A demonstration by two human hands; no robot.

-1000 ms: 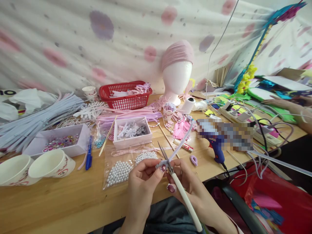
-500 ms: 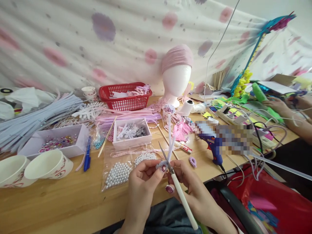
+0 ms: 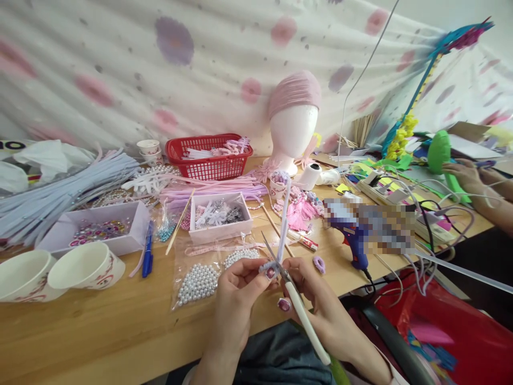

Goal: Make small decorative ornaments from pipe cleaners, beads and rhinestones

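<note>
My left hand [image 3: 236, 305] is closed, pinching a short coiled part of a pale lilac pipe cleaner [image 3: 284, 230] between thumb and fingers. Its straight length stands up above my fingertips, leaning slightly right. In my right hand [image 3: 324, 307] is a pair of scissors [image 3: 308, 324] with long white handles. The metal blades point up and to the left, beside the pipe cleaner at my left fingertips. Whether they touch it, I cannot tell. Just beyond the hands lies a bag of white pearl beads [image 3: 198, 282], and a small lilac ring [image 3: 319, 264] sits to the right.
A white box of trinkets [image 3: 220, 233], a red basket [image 3: 172, 155] and a foam head [image 3: 294, 131] stand behind. Paper cups [image 3: 86, 270] and a blue pen [image 3: 148, 256] lie left. At right are a blue glue gun [image 3: 355, 240], cables and another person's hand [image 3: 465, 174].
My hands and scissors keep nearly the same pose, while the view shifts slightly. The pipe cleaner's upright strands look closer together. The other person's green piece has turned.
</note>
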